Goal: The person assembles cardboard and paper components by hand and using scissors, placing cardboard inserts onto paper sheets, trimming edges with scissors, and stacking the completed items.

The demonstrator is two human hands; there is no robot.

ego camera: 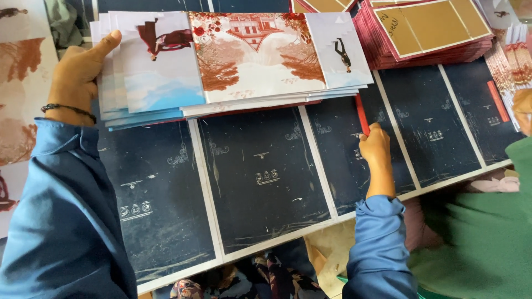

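Observation:
My left hand (77,77) grips the left end of a wide stack of printed card sheets (238,61), thumb on top. The sheets show red trees, a building and small figures on pale blue and white. My right hand (376,148) is closed around a thin red strip (362,113) that runs up under the right edge of the stack. Both hands rest over a large dark blue printed sheet (260,182) with white dividing lines that covers the work surface.
A thick stack of maroon-edged cards with gold panels (426,30) sits at the top right. Bundles of red and white tasselled items (512,61) lie at the far right. A person in a green garment (487,232) sits at the lower right. More printed sheets (19,83) lie at the left.

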